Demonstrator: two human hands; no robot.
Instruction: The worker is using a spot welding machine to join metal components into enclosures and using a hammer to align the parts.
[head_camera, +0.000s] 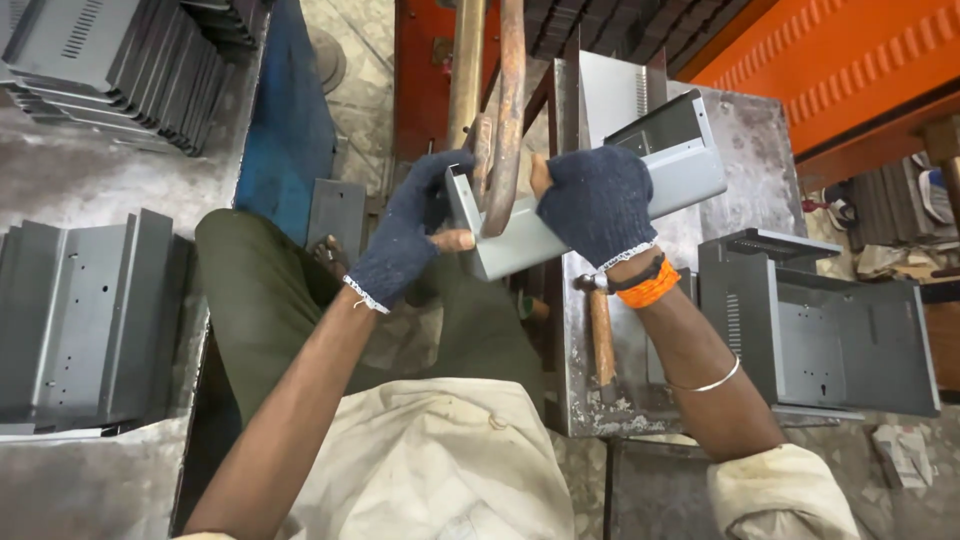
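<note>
Stacks of grey sheet-metal panels (85, 320) are sitting at left frame, a finished casing (820, 330) at right. At centre, the gloved left hand (405, 240) and right hand (598, 200) are clenching a bent grey panel (590, 200), seemingly steadying it against rusty machine arms (508, 110), whose contact point is hidden.

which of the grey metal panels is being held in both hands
The bent grey panel at centre, gripped by left hand and right hand. The stacks at left and right lie untouched.

Both gloved hands, left hand (405, 240) and right hand (597, 203), grip a grey metal panel (600, 205) against rusty arms (505, 120) at twelve o'clock; a hammer (601, 335) lies at five o'clock.
</note>
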